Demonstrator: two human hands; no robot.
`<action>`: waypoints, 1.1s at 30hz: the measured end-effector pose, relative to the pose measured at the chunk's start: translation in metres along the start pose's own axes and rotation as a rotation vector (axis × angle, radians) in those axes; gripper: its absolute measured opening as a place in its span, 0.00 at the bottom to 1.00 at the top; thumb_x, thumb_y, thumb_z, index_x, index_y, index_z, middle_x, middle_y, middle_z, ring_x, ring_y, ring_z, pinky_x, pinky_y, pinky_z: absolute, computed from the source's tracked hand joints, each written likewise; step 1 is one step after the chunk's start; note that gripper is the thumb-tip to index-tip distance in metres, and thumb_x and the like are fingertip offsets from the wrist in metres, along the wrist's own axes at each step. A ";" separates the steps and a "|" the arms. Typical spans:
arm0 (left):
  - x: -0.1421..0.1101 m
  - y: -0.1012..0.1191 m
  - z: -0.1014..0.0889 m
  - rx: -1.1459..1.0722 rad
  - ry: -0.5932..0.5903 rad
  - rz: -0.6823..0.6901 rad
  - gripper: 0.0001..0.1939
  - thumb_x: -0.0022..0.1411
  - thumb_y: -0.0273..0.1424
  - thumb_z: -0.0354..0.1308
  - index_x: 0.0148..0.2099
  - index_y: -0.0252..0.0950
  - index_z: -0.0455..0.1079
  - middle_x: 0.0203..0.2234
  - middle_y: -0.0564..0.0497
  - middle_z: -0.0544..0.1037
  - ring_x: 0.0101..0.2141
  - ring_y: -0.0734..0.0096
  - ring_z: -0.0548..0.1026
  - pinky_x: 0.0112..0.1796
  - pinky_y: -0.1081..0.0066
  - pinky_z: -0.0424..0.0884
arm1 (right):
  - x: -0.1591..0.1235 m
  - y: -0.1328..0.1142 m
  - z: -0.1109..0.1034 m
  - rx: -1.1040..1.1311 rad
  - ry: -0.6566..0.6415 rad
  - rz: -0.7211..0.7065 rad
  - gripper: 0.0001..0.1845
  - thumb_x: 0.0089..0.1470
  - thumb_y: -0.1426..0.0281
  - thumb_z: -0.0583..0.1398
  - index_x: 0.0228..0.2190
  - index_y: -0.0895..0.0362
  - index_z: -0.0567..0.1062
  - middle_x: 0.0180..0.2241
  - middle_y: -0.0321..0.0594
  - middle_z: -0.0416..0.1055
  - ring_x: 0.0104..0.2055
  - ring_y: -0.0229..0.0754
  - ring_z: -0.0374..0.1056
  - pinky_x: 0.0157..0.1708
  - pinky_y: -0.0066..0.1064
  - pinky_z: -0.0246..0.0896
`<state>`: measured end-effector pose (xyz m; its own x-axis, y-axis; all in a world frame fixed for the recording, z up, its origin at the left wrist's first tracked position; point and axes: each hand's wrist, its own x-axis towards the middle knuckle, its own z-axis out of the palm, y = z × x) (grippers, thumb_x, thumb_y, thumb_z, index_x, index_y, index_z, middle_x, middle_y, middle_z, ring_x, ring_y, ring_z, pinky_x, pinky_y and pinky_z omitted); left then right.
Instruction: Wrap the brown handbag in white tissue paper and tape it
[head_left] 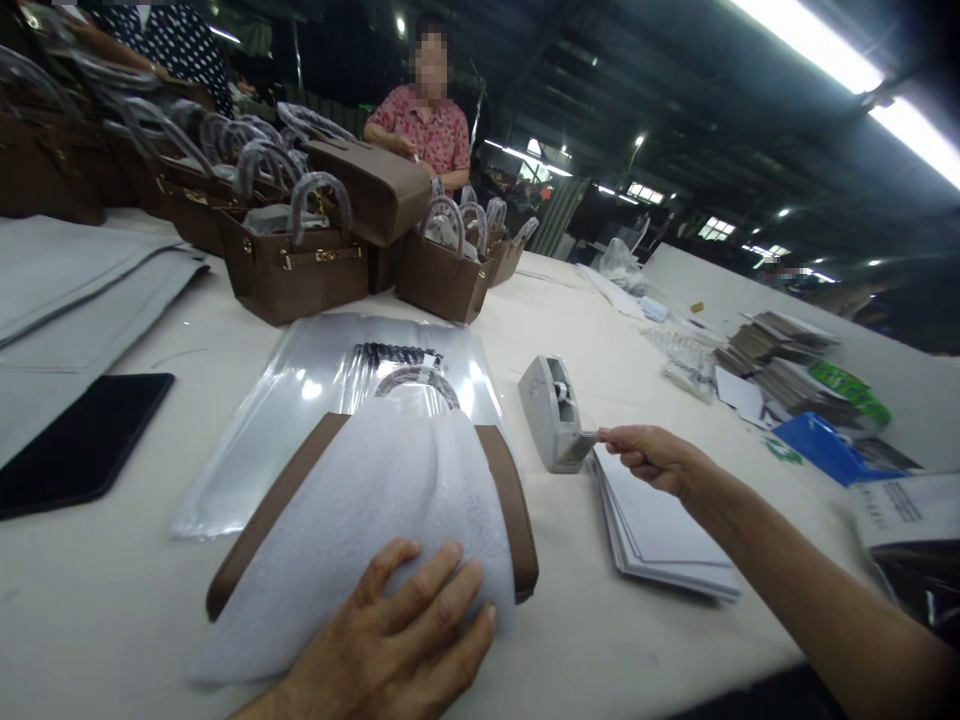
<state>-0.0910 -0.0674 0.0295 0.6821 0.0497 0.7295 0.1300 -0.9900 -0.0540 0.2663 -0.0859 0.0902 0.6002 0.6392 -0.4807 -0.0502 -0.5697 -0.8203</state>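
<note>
A brown handbag (516,505) lies flat on the white table (120,590) in front of me, wrapped in white foam sheet (375,500). Its wrapped handle (417,380) points away, resting on a clear plastic bag (300,390). My left hand (397,640) lies flat on the foam sheet, fingers spread, pressing it down. My right hand (649,455) reaches to the grey tape dispenser (553,410) and pinches the end of the tape (589,440) at its cutter. A stack of white sheets (660,530) lies under my right wrist.
A black phone (79,440) lies at the left. Several brown handbags (296,265) with wrapped handles stand at the back, where a person in a red patterned shirt (424,130) works. Grey sheets (67,280) lie far left; card stacks (780,365) and a blue item (825,445) at right.
</note>
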 end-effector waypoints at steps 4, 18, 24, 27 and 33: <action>-0.002 -0.001 -0.001 -0.022 -0.044 0.010 0.14 0.65 0.24 0.44 0.44 0.40 0.70 0.45 0.50 0.72 0.51 0.63 0.64 0.53 0.58 0.52 | 0.006 0.046 0.017 -0.014 0.125 -0.016 0.09 0.46 0.77 0.59 0.18 0.62 0.64 0.15 0.31 0.59 0.12 0.24 0.46 0.09 0.15 0.37; 0.006 0.002 -0.020 -0.104 -0.137 -0.061 0.06 0.61 0.20 0.49 0.39 0.31 0.65 0.45 0.45 0.71 0.51 0.64 0.64 0.50 0.62 0.59 | -0.178 0.093 0.121 0.125 -0.224 -0.292 0.19 0.46 0.55 0.62 0.24 0.60 0.71 0.20 0.33 0.64 0.12 0.25 0.49 0.10 0.19 0.40; 0.004 0.001 -0.019 -0.048 -0.143 -0.015 0.15 0.64 0.23 0.46 0.52 0.35 0.62 0.44 0.44 0.69 0.49 0.61 0.65 0.46 0.60 0.62 | -0.171 0.112 0.144 0.149 -0.067 -0.363 0.20 0.46 0.54 0.61 0.24 0.60 0.71 0.18 0.32 0.62 0.12 0.27 0.50 0.11 0.20 0.44; 0.006 0.002 -0.019 -0.019 -0.215 -0.015 0.19 0.65 0.24 0.44 0.58 0.40 0.57 0.46 0.43 0.67 0.48 0.60 0.65 0.43 0.59 0.62 | -0.176 0.109 0.145 0.139 -0.072 -0.372 0.20 0.47 0.54 0.60 0.23 0.60 0.69 0.15 0.30 0.58 0.13 0.27 0.49 0.11 0.20 0.46; 0.008 0.003 -0.018 -0.037 -0.230 -0.036 0.16 0.65 0.26 0.46 0.54 0.37 0.61 0.46 0.44 0.67 0.49 0.59 0.64 0.44 0.59 0.61 | -0.182 0.116 0.156 0.138 -0.077 -0.348 0.19 0.48 0.55 0.60 0.22 0.60 0.69 0.15 0.30 0.57 0.14 0.28 0.50 0.11 0.19 0.48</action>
<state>-0.0983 -0.0726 0.0477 0.8239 0.1097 0.5559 0.1339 -0.9910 -0.0028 0.0266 -0.1878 0.0341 0.5389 0.8220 -0.1840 0.0358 -0.2406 -0.9700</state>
